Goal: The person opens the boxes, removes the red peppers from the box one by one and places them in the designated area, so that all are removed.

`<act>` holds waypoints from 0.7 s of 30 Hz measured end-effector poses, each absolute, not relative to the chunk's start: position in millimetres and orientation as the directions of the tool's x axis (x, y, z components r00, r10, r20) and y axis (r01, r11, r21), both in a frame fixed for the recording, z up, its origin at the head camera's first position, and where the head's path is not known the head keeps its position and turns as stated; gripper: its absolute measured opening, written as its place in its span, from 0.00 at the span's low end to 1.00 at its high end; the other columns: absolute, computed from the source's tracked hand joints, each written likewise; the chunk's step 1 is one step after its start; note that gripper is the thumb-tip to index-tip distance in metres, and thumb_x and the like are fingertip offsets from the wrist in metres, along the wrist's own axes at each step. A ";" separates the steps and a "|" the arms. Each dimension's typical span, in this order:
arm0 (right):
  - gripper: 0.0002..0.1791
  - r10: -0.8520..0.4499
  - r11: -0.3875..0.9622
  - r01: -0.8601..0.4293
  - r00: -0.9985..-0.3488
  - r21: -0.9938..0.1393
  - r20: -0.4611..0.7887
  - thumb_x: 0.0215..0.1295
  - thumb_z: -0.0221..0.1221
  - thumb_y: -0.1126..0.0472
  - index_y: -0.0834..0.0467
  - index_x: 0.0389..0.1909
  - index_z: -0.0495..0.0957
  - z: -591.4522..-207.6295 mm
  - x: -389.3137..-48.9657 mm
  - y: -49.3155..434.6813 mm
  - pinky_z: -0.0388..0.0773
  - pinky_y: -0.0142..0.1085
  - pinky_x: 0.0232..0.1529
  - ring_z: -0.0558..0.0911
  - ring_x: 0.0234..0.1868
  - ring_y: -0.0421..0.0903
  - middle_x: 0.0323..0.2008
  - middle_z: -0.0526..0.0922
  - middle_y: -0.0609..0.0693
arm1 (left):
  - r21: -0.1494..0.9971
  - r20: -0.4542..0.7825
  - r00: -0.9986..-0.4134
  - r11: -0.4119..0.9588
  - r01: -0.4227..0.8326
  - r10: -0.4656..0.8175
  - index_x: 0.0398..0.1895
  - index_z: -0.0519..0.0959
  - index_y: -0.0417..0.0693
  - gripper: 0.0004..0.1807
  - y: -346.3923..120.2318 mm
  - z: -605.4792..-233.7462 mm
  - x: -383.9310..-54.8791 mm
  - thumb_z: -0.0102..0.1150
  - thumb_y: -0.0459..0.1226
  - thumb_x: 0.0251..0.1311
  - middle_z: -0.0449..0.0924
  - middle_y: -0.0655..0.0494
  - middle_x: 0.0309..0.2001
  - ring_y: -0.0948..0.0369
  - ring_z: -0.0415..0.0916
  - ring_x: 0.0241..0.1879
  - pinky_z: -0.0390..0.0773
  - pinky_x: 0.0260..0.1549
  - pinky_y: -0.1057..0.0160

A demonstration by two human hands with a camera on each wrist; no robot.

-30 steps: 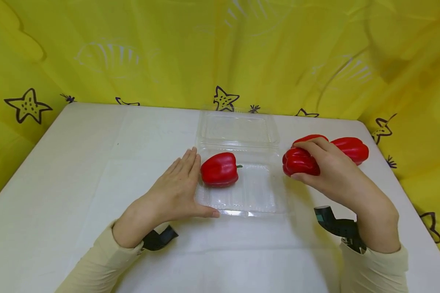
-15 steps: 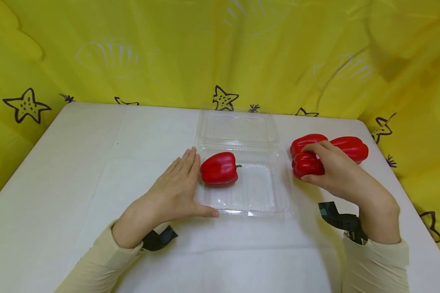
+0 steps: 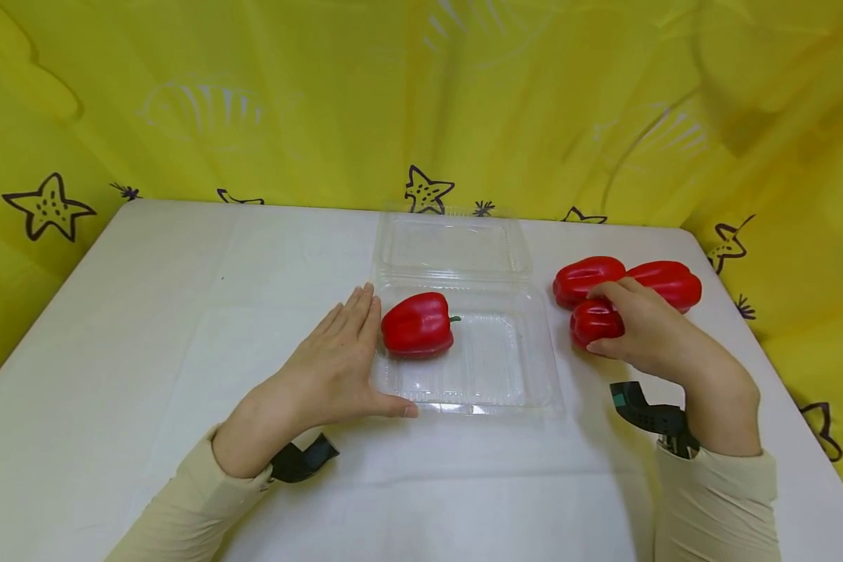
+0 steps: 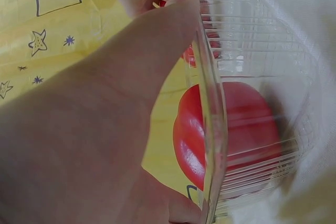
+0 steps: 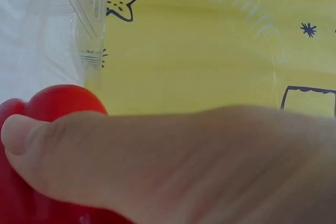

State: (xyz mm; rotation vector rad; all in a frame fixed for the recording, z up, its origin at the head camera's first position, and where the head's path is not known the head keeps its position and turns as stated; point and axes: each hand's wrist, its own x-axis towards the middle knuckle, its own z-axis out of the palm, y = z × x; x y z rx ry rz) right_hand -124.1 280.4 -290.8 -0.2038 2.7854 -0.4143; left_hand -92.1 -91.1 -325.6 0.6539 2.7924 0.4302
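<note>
A clear plastic clamshell container point(image 3: 495, 390) lies with its lid point(image 3: 457, 246) folded back on the white table. One red bell pepper point(image 3: 417, 326) with a green stem rests on its side in the left part of the base. My left hand point(image 3: 326, 367) has its fingers straight along the container's left side, the thumb at the front corner. To the right of the container, my right hand point(image 3: 649, 332) grips another red bell pepper point(image 3: 595, 324) between thumb and fingers. In the right wrist view the thumb point(image 5: 79, 150) lies across that pepper.
Two more red bell peppers, one at the left point(image 3: 586, 281) and one at the right point(image 3: 667, 285), lie just behind my right hand. A yellow patterned curtain point(image 3: 323, 101) closes off the back and sides of the white table point(image 3: 147, 312).
My right hand has shifted slightly right, away from the container, with the gripped pepper, which now shows more end-on. My left hand and the pepper in the container stay in place.
</note>
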 end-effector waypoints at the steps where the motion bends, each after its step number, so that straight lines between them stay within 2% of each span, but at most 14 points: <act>1: 0.43 -0.182 0.949 -0.091 -0.939 -0.300 -0.291 0.52 0.73 0.59 0.66 0.66 0.64 -291.2 -124.2 281.2 0.81 0.62 0.49 0.66 0.61 0.69 0.62 0.66 0.69 | 0.336 -0.164 -0.871 0.857 0.392 0.463 0.78 0.45 0.33 0.74 -91.0 -325.8 -92.1 0.67 0.72 0.39 0.39 0.40 0.80 0.45 0.36 0.80 0.45 0.77 0.46; 15: 0.43 -0.129 0.963 -0.026 -0.918 -0.269 -0.375 0.46 0.76 0.61 0.66 0.63 0.66 -297.6 -126.2 285.8 0.85 0.56 0.40 0.64 0.58 0.72 0.57 0.68 0.71 | 0.333 -0.167 -0.870 0.857 0.392 0.463 0.78 0.45 0.34 0.74 -91.2 -325.6 -92.6 0.66 0.73 0.39 0.38 0.40 0.80 0.45 0.36 0.80 0.45 0.77 0.46; 21: 0.41 -0.139 0.965 -0.035 -0.911 -0.262 -0.388 0.50 0.74 0.60 0.66 0.64 0.66 -297.5 -125.1 288.0 0.84 0.57 0.42 0.65 0.57 0.71 0.57 0.70 0.71 | 0.336 -0.163 -0.869 0.854 0.397 0.468 0.78 0.45 0.33 0.74 -91.1 -325.3 -93.0 0.66 0.72 0.40 0.38 0.40 0.80 0.45 0.37 0.80 0.46 0.77 0.46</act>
